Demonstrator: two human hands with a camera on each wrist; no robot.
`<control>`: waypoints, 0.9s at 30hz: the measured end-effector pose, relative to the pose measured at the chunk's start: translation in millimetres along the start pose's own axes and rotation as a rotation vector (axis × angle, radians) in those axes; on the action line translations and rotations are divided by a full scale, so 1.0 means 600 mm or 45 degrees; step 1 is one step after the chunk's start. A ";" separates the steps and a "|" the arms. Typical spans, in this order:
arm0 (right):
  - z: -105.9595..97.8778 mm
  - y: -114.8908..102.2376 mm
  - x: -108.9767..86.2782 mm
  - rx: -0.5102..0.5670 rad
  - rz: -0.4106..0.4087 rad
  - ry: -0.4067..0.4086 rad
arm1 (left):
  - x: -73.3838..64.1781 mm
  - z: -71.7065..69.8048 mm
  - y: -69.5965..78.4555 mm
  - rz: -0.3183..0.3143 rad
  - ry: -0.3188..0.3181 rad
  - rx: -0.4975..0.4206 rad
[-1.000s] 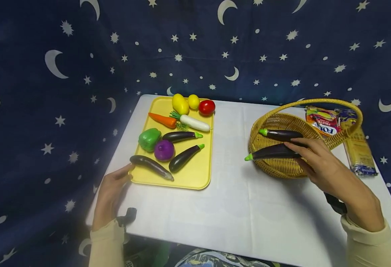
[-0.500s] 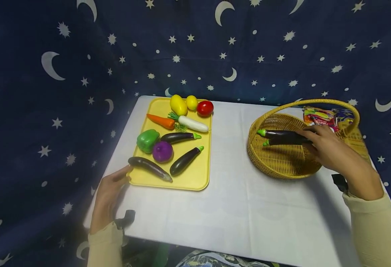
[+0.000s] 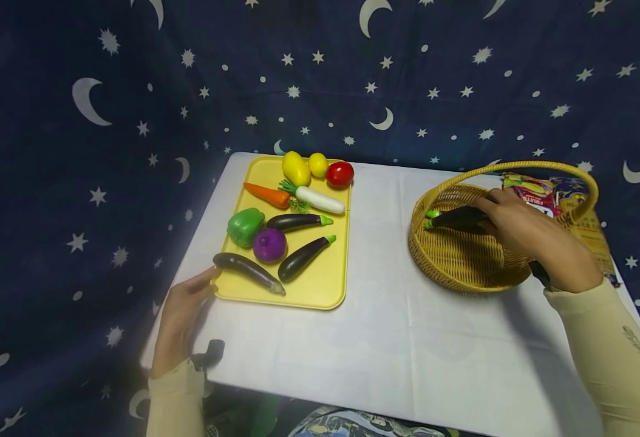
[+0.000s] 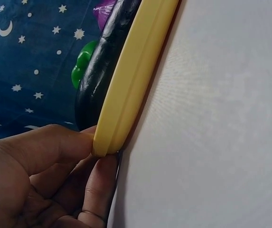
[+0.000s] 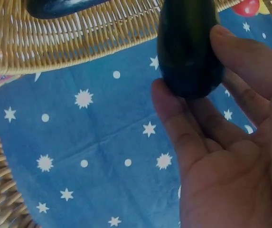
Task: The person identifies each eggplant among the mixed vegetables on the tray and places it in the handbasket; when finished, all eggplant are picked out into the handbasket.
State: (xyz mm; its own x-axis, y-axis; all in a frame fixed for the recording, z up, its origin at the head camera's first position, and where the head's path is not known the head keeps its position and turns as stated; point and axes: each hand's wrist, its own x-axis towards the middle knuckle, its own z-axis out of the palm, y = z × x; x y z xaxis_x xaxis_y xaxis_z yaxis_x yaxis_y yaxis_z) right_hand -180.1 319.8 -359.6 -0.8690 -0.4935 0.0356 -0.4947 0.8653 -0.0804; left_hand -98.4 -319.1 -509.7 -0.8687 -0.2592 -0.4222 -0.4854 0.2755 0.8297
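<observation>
In the right wrist view, my right hand [image 3: 524,224] pinches the blunt end of a dark eggplant [image 5: 190,54] between thumb and fingers. That hand is inside the wicker basket [image 3: 451,273], where a second eggplant [image 5: 62,6] lies beside the held one; in the head view the hand covers their far ends and both green tips show. My left hand [image 3: 183,306] pinches the near left corner of the yellow tray [image 3: 320,297], thumb and fingers on either side of the rim [image 4: 109,137]. A long eggplant [image 3: 249,273] lies right by that corner.
On the tray sit two more eggplants, a purple onion-like vegetable [image 3: 269,245], a green bell pepper [image 3: 246,226], a carrot [image 3: 267,195], a white radish [image 3: 320,199], two yellow fruits and a tomato [image 3: 340,174]. Packets [image 3: 533,191] lie behind the basket, whose tall handle [image 3: 517,164] arches over it.
My right hand has carried its eggplant back and down into the basket, beside the other one, swinging its green tip inside the rim. The left hand has stayed at the tray corner.
</observation>
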 end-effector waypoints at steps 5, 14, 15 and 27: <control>-0.003 0.009 0.014 -0.006 0.033 -0.164 | -0.004 -0.002 0.005 0.003 -0.018 0.044; 0.002 0.035 0.044 0.072 0.170 -0.495 | -0.006 -0.008 0.007 0.009 -0.032 0.059; 0.006 0.038 0.046 0.099 0.172 -0.514 | -0.006 -0.008 0.008 0.009 -0.029 0.052; 0.037 0.058 0.055 0.203 0.134 -0.600 | 0.000 -0.007 -0.001 0.035 -0.025 0.007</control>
State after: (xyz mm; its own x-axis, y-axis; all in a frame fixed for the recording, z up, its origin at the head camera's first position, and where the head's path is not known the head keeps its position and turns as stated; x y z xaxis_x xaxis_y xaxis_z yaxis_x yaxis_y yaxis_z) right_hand -225.7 332.0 -383.1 -0.7974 -0.4222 -0.4312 -0.3655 0.9064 -0.2116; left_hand -97.9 -323.4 -508.7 -0.8835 -0.2329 -0.4064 -0.4617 0.2874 0.8392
